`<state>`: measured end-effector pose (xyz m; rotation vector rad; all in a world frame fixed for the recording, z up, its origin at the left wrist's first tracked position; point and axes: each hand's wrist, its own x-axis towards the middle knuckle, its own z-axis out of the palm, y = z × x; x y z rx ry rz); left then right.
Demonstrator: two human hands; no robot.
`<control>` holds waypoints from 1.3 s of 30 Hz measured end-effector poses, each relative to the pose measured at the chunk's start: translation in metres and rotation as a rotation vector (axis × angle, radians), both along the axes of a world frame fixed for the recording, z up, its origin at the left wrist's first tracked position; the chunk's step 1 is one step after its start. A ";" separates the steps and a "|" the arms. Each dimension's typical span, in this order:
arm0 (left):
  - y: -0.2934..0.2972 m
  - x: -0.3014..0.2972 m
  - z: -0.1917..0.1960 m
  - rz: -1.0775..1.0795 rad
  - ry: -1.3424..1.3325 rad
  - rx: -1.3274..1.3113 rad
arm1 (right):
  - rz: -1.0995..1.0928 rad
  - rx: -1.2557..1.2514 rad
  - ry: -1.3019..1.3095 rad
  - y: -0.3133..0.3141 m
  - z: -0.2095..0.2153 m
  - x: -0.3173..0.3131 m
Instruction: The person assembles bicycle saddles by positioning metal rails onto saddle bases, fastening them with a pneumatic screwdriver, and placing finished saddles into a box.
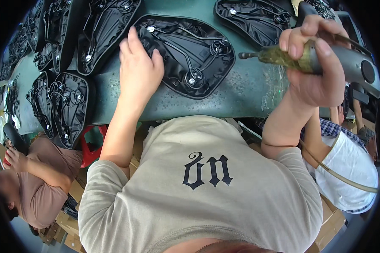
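A black bicycle saddle (185,55) lies upside down on the green worktable in front of me. Bent black metal rails and silver fasteners show on its underside, and its cover is folded in around the rim. My left hand (140,69) rests at the saddle's left edge, with fingers stretched out and thumb apart. My right hand (314,63) is raised at the right and wrapped around a power screwdriver (350,67). The tool has a grey body and a yellowish wrapped front; its bit points left, apart from the saddle.
More upturned saddles (107,33) crowd the left of the worktable (240,99), and another saddle (255,21) lies at the far right. Co-workers sit on both sides: one in a brown shirt (44,181), one in white (346,177). A beige hose (346,179) runs by the right co-worker.
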<state>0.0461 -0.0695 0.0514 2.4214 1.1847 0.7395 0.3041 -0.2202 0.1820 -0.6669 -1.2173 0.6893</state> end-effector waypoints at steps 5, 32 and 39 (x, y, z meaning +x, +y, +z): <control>0.029 0.042 0.016 -0.678 -0.095 0.264 | -0.019 0.008 0.084 0.013 -0.012 -0.012; -0.010 0.048 -0.003 -0.188 -0.122 0.162 | 0.030 -0.002 -0.155 -0.008 -0.003 -0.016; -0.001 0.038 -0.014 -0.302 -0.184 0.136 | 0.024 0.036 -0.199 0.007 -0.023 -0.021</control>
